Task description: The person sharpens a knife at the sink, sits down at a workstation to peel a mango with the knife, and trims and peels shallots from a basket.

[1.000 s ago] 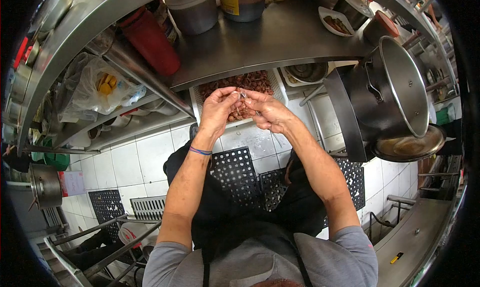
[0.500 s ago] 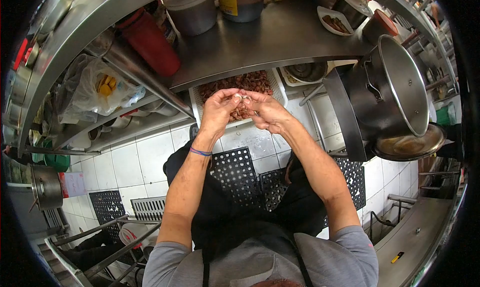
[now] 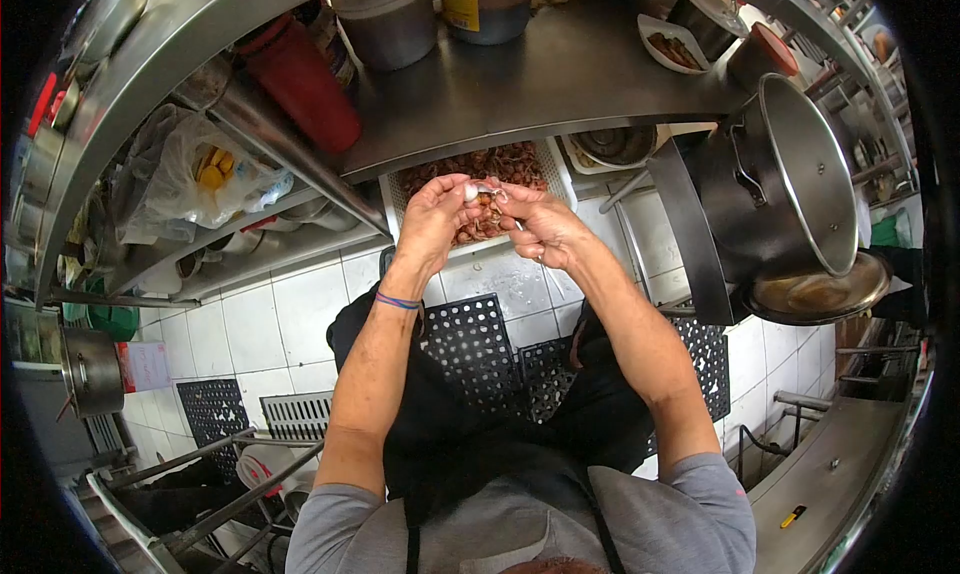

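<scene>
My left hand (image 3: pixel 432 218) pinches a small pale bulb (image 3: pixel 471 191) between thumb and fingertips, over a white perforated crate (image 3: pixel 562 181). Close beside it, my right hand (image 3: pixel 545 224) has its fingers closed on a thin strip of skin (image 3: pixel 492 190) that reaches across from the bulb. A thin, light-coloured object also shows under the curled fingers of my right hand; too little of it is visible to name it. Many reddish bulbs or skins (image 3: pixel 508 161) lie in the crate, partly hidden by both hands.
A steel shelf (image 3: pixel 530 84) with tubs and a red container (image 3: pixel 300 89) runs above the crate. At the right stands a large pot (image 3: pixel 775 179) beside a dark metal panel. Plastic bags (image 3: pixel 205 174) lie at the left; black perforated mats (image 3: pixel 470 349) cover part of the tiled floor.
My fingertips have moved slightly apart. The pale bulb now shows at my left fingertips, with a strip of skin stretched toward my right hand.
</scene>
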Tool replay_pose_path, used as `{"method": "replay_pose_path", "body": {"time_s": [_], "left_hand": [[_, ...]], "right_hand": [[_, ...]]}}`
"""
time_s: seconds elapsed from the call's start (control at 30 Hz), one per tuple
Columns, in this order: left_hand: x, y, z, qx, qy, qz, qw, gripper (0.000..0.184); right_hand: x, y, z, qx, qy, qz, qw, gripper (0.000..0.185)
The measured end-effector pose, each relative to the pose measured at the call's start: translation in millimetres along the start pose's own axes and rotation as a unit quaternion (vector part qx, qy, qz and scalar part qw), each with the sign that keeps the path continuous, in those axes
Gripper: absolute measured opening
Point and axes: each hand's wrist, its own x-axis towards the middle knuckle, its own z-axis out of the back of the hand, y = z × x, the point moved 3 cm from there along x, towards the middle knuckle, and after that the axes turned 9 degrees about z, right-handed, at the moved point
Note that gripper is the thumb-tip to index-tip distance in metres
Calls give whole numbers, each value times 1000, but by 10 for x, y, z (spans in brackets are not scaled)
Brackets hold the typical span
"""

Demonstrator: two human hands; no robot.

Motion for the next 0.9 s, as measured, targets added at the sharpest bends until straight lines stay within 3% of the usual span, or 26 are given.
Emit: {"method": "replay_pose_path", "body": {"time_s": [0.23,0.67,0.8,0.9], "left_hand": [[11,48,4,31,-4,-54,998,26],[10,45,86,-93,29,21,995,31],[-7,14,142,-149,42,39,987,31],[-10,0,186,-162,48,48,984,31]], "right_hand": [[15,-9,4,5,-1,4,1000,32],[283,-57,270,2,-25,36,999,39],[486,-60,374,-146,-82,94,981,33],[798,-180,629,-342,-121,150,920,41]]}}
